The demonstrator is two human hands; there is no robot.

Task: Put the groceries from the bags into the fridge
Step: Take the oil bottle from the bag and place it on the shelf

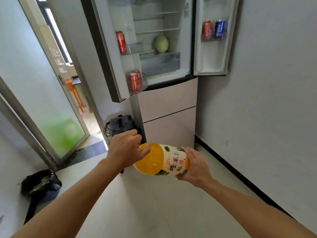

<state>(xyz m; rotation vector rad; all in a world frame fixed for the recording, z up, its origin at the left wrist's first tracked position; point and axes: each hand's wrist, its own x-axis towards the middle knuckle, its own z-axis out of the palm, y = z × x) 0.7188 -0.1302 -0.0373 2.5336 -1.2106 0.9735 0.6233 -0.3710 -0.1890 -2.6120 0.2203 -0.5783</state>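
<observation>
Juice bottle is in the air in front of the fridge, low, level with the bottom drawer and lying roughly sideways. It is not inside yet.

Left hand has its fingers curled tight round the neck end, and the cap is hidden under it. Right hand is cupped round the base end, fingers over the top and thumb underneath. Both hands grip the bottle.

Around the fridge:
- Both upper doors stand open, with nothing between the bottle and the opening.
- Left door: 1 red can in the upper bin, 2 red cans in the lower bin.
- Right door: 1 more red can and 1 blue can side by side in a bin.
- Inside, a pale green round item sits on the shelf just above the crisper drawer — melon or cabbage, can't tell.
- Dark bag is on the floor against the fridge's lower left corner, just behind the left hand.
- Black bag is on the floor well to the left of the fridge, near a glass door.
- Grey wall is right of the fridge.

Writing: the bottle label is white with blue Chinese characters — 果, 粒 and 橙 are readable — plus a small red seal and green leaf graphics. The red cans carry white script and the blue can white lettering, both too blurred to read.
</observation>
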